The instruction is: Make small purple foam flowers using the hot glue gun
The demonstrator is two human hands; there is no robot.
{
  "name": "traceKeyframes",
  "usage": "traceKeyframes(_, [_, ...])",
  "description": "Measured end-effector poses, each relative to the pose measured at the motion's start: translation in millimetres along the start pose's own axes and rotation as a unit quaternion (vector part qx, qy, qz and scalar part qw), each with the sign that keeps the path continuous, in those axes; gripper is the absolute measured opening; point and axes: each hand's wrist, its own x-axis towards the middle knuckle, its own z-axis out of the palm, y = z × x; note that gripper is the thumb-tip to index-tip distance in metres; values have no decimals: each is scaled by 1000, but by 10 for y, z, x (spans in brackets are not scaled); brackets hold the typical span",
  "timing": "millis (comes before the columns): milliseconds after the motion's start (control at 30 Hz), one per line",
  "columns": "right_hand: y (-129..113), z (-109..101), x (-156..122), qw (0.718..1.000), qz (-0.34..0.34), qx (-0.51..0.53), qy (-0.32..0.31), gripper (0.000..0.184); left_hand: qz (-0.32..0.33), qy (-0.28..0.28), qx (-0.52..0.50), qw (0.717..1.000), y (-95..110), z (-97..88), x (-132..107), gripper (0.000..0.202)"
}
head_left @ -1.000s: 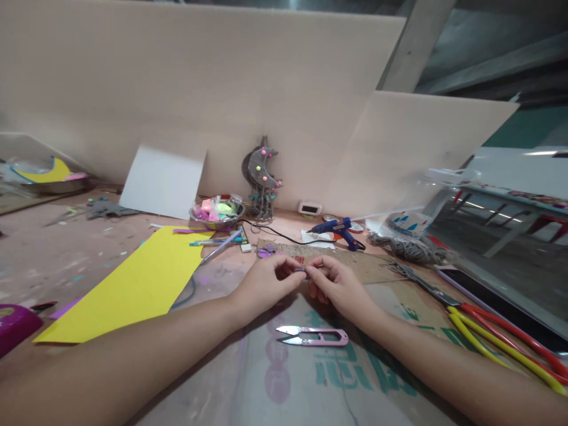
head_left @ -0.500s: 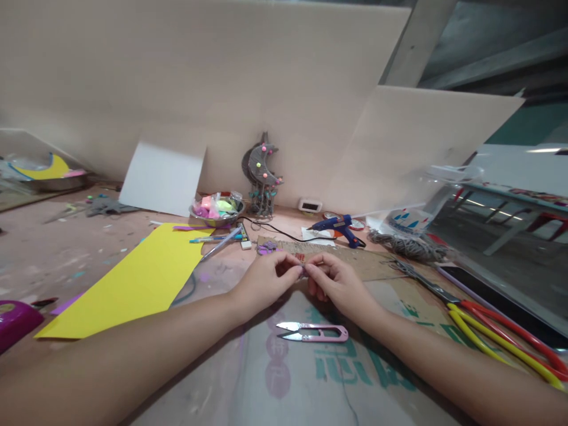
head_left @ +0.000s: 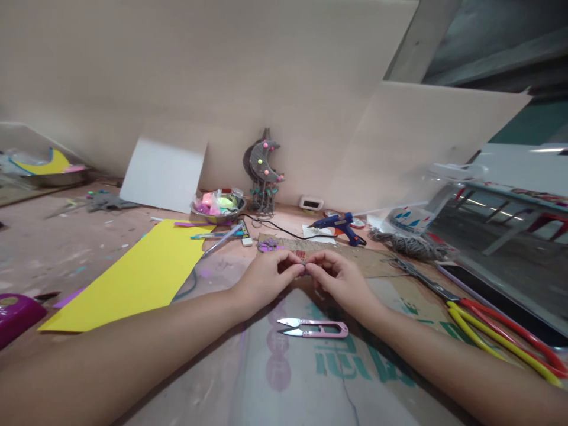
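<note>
My left hand (head_left: 271, 273) and my right hand (head_left: 339, 278) meet over the cardboard, thumbs and fingertips pinched together. Between them is a small purplish piece (head_left: 304, 269), mostly covered by the fingers, so its kind cannot be made out. Just beyond my left hand lie purple cut-outs with grey yarn on them (head_left: 268, 244). Pink-handled thread snips (head_left: 313, 328) rest nearer to me, blades apart and pointing left. A thin grey thread (head_left: 350, 399) trails over the printed board below them.
Left are a yellow sheet (head_left: 133, 278), pens (head_left: 222, 241) and a bowl of colored clay packets (head_left: 208, 216). A yarn-wrapped moon ornament (head_left: 265, 165) stands behind. On the right are a blue glue gun (head_left: 339, 226), grey yarn (head_left: 410, 244), large red-and-yellow-handled scissors (head_left: 497, 331) and a phone (head_left: 501, 305).
The view has shifted slightly. My right hand's lower fingers have curled in a little; both hands keep their pinch on the small purplish piece.
</note>
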Motion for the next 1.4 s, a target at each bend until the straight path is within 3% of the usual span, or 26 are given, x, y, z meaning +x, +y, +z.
traceKeyframes(567, [20,-34,20,999,-29,-20,-5,28,2,7,34,999,21,1,8,22])
traceKeyframes(733, [4,-19,-2,1000,-1,15,-16,30,6,21,35,999,8,-5,8,21])
traceKeyframes(967, [20,-7,-8,999,-22,-40,0,26,16,16,30,999,-8,-13,17,29])
traceKeyframes(1167, [6,-20,-11,997,-37,-69,10,25,-32,10,-25,999,27,1,9,21])
traceKeyframes(1400, [20,-9,-16,997,-36,-72,2,23,-18,6,17,1000,53,-27,6,18])
